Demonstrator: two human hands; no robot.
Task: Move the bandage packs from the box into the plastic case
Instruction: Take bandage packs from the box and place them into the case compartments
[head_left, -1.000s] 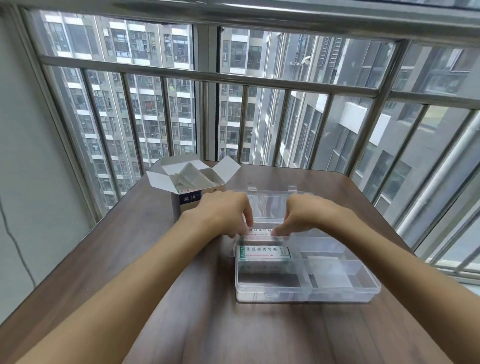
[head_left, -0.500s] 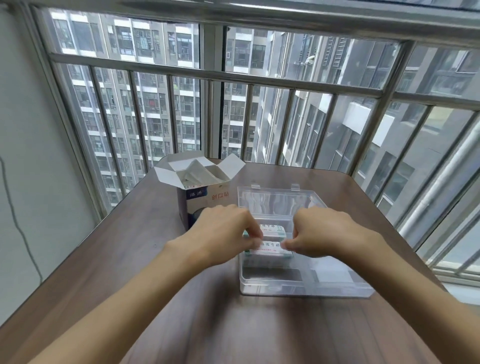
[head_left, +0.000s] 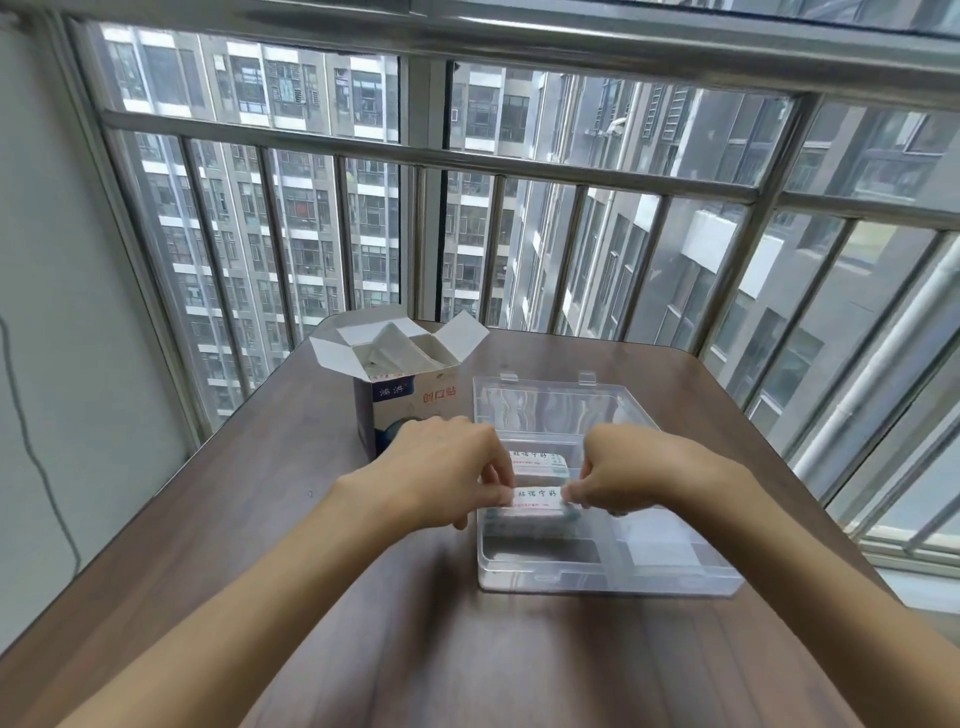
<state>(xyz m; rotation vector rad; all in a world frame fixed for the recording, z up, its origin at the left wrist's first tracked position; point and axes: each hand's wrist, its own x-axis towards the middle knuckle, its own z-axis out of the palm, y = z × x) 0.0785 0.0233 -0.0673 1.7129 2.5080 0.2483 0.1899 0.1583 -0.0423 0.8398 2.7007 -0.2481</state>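
While both hands, left hand (head_left: 447, 470) and right hand (head_left: 631, 470), pinch the bandage pack (head_left: 537, 500) by its short ends over the plastic case (head_left: 675, 582), it looks light and slightly soft, so you keep your hold there.

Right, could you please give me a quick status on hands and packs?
Left hand and right hand pinching white bandage pack over clear plastic case. Second pack behind. Open cardboard box beside. Nothing blocking.
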